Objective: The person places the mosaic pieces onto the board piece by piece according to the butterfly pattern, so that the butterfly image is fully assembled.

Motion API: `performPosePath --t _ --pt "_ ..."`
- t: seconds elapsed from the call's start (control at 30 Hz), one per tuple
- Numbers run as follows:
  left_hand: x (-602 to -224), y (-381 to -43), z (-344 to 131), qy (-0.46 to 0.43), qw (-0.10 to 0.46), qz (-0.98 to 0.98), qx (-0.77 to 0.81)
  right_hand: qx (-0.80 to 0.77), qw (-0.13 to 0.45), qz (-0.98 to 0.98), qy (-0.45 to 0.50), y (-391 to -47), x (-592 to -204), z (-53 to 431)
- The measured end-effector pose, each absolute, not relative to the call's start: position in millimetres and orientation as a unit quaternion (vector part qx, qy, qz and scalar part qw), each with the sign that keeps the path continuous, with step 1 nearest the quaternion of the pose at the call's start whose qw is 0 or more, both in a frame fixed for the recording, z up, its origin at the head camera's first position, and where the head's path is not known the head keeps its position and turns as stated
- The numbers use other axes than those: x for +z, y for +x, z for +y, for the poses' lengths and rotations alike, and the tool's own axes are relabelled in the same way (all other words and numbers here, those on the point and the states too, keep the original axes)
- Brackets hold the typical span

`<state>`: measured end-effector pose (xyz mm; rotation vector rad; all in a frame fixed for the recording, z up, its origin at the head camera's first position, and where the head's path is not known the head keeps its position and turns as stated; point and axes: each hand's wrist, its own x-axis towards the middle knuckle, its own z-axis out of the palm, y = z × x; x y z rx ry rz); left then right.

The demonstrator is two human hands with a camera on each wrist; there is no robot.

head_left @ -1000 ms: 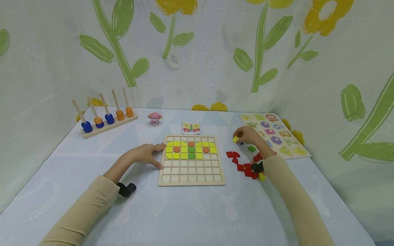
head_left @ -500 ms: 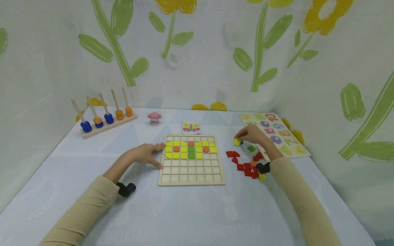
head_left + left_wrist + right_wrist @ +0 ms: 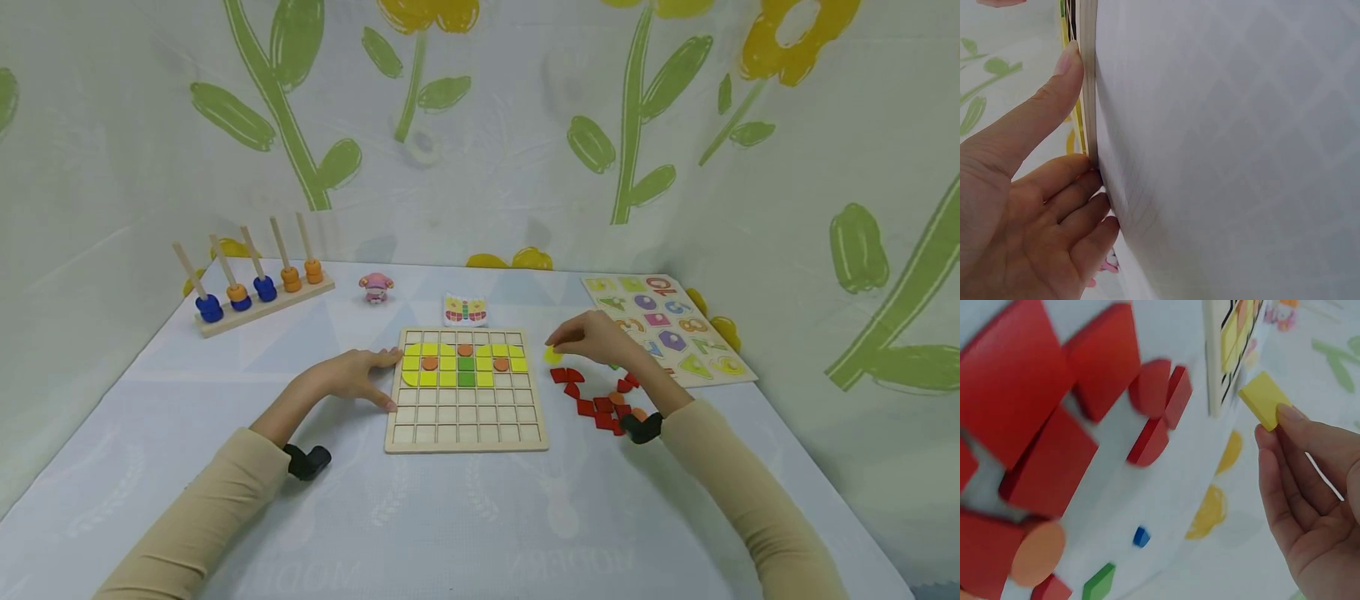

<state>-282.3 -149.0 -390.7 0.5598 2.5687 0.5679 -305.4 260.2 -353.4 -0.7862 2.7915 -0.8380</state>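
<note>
My left hand (image 3: 352, 377) rests at the left edge of a wooden grid board (image 3: 467, 414), thumb and fingertips touching its side; the left wrist view shows the thumb (image 3: 1054, 87) along that edge. Yellow, orange and green pieces fill part of the board's upper rows, including a green square (image 3: 467, 379). Just off the board's right side, my right hand (image 3: 596, 337) pinches a yellow square tile (image 3: 1264, 399) between thumb and fingers, raised above the table.
Red pieces (image 3: 604, 421) lie right of the board, with an orange disc (image 3: 1038, 553), a green piece (image 3: 1099, 582) and a small blue piece (image 3: 1141, 537). Behind stand a butterfly card (image 3: 465, 310), a pink figurine (image 3: 377, 287), a peg stacker (image 3: 266, 307) and a number puzzle board (image 3: 693, 362).
My right hand, pinching the yellow tile, has moved left from beside the number puzzle board toward the grid board. The left hand has stayed at the board's edge.
</note>
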Motion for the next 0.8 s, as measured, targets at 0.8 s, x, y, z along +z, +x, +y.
performPosePath --t 0.8 --pt "-390.6 -282.6 -147.7 0.19 0.229 0.934 0.199 -0.228 0.072 0.912 -0.334 -289.0 -370.6 181.0"
